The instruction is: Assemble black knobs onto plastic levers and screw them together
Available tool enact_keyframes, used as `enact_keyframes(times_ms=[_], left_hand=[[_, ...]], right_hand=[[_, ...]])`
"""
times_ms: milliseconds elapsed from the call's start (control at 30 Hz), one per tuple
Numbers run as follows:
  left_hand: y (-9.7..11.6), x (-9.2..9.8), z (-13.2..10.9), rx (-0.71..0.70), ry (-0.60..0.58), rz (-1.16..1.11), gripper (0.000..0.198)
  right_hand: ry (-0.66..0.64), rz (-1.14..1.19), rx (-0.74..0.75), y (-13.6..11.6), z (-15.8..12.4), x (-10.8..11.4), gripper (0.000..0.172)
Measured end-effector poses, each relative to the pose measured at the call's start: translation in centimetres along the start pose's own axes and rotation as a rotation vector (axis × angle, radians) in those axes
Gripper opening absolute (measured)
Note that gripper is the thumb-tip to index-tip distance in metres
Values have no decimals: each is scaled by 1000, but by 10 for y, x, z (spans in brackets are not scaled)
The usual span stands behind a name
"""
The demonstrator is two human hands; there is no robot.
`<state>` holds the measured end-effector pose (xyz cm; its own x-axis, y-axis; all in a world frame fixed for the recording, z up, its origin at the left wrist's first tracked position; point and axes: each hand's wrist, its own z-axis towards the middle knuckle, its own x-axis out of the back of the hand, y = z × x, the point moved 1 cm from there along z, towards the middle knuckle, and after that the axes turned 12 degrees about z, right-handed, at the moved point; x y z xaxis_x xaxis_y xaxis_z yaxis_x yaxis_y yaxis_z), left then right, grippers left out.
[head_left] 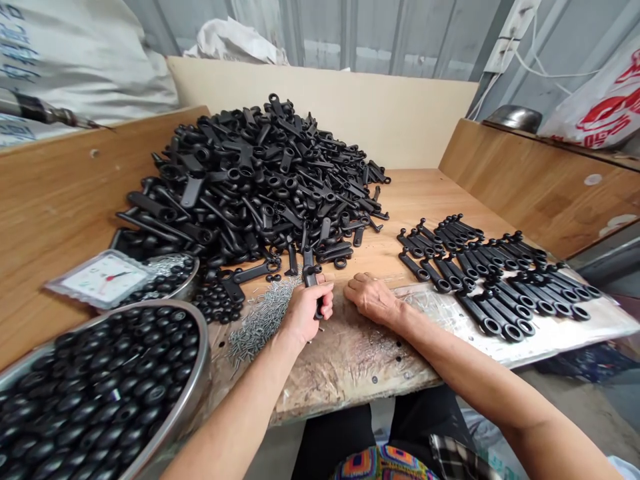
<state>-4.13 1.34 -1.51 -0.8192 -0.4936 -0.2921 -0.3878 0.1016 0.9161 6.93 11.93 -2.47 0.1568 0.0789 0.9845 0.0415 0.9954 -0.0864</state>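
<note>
My left hand (307, 308) is closed round a black plastic arm piece (311, 275) that sticks up out of the fist, just in front of a big heap of the same black pieces (260, 180). My right hand (369, 297) rests knuckles-up on the wooden bench beside it, fingers curled under; whether it holds anything is hidden. A pile of small silver screws (263, 319) lies just left of my left hand. Rows of black pieces (495, 280) are laid out to the right.
A metal bowl (193, 390) full of black round caps sits at the near left. A second bowl (187, 283) lies behind it, with a small clock (103, 279) on it. Wooden side walls (55, 213) enclose the bench. Bags and a steel bowl (515, 119) are behind.
</note>
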Motion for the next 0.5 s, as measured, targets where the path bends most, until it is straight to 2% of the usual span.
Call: enact_keyframes(times_ms=[100, 200, 267, 333, 367, 433, 500], left_hand=[[-1, -1, -1, -4, 8, 33, 31], [-2, -2, -1, -27, 31, 82, 32], [-3, -2, -1, -56, 61, 131, 29], [-6, -2, 1, -99, 108, 200, 19], [-8, -3, 1, -120, 131, 240, 16], [-11, -4, 2, -151, 167, 321, 22], [-15, -5, 3, -168, 177, 392, 26]], right_hand=[[-16, -39, 63, -2, 2, -3, 14], [76, 128, -43, 2, 2, -2, 16], [205, 435, -197, 5, 1, 3, 15], [365, 866, -301, 5, -2, 12, 9], [435, 1085, -312, 3, -3, 17, 5], [525, 1432, -294, -3, -5, 28, 11], [546, 1615, -286, -8, -6, 36, 18]])
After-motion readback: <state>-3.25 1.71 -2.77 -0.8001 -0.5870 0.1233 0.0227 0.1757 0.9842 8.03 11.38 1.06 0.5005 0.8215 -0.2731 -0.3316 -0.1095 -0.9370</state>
